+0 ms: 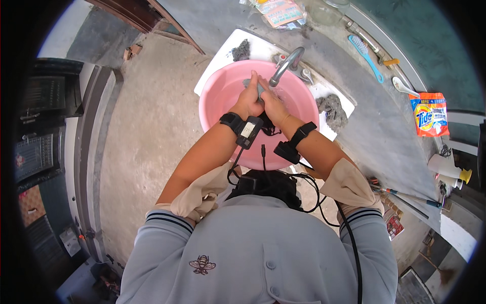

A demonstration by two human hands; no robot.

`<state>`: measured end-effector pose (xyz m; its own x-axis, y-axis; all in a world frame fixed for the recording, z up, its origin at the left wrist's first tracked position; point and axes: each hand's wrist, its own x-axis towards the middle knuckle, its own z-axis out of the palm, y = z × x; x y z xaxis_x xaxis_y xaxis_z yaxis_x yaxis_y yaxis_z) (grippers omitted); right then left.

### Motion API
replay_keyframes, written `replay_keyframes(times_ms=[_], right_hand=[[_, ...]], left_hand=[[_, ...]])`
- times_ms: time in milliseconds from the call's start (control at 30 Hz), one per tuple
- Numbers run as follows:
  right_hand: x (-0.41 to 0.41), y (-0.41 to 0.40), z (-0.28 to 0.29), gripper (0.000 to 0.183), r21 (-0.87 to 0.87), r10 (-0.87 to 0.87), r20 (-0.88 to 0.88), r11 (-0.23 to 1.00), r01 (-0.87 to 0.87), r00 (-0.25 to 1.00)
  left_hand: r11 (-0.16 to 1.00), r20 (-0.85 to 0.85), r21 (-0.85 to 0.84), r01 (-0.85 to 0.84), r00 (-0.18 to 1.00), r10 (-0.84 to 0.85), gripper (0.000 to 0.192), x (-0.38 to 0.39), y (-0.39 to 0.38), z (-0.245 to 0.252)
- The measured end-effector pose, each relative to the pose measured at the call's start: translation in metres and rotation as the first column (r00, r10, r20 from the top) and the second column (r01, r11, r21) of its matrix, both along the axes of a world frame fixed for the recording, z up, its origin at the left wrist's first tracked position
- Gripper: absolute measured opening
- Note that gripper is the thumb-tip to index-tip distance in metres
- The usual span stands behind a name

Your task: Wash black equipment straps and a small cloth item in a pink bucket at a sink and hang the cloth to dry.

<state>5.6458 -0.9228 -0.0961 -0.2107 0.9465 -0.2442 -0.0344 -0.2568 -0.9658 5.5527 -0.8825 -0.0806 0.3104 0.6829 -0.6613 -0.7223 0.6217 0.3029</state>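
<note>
Inside a pink plastic basin [220, 102], my left hand [250, 97] and my right hand [274, 106] press close together. Between them is a wet grey cloth [260, 89], mostly hidden by my palms and fingers. A curved metal faucet [287, 66] reaches over the basin, its spout just beside my right fingertips. Below my wrists, a dark item [269, 127] with thin strands lies in the basin; its kind cannot be made out. The basin rests on a white sink [213, 74].
Dark grey crumpled wads lie on the sink's left corner [241, 50] and right side [333, 112]. Along the ledge are a blue scrub brush [365, 57], a white spoon [404, 88] and a Tide detergent bag [429, 115]. Black cables [315, 190] hang near my right forearm.
</note>
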Motion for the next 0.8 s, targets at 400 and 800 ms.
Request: replay_keyframes(times_ms=[400,800], right_hand=[[0.044,0.067,-0.033,0.041,-0.441,0.225,-0.033,0.871,-0.216,0.974],[0.046,0.057,-0.124,0.024,-0.668,0.12,0.297,0.735,0.117,0.947]], left_hand=[[0.986,-0.579,0.082,-0.148,0.798,0.168,0.013,-0.055,0.011,-0.051],[0.995,-0.786,0.063,-0.081,0.61,0.1,0.022,-0.073,-0.003,-0.024]])
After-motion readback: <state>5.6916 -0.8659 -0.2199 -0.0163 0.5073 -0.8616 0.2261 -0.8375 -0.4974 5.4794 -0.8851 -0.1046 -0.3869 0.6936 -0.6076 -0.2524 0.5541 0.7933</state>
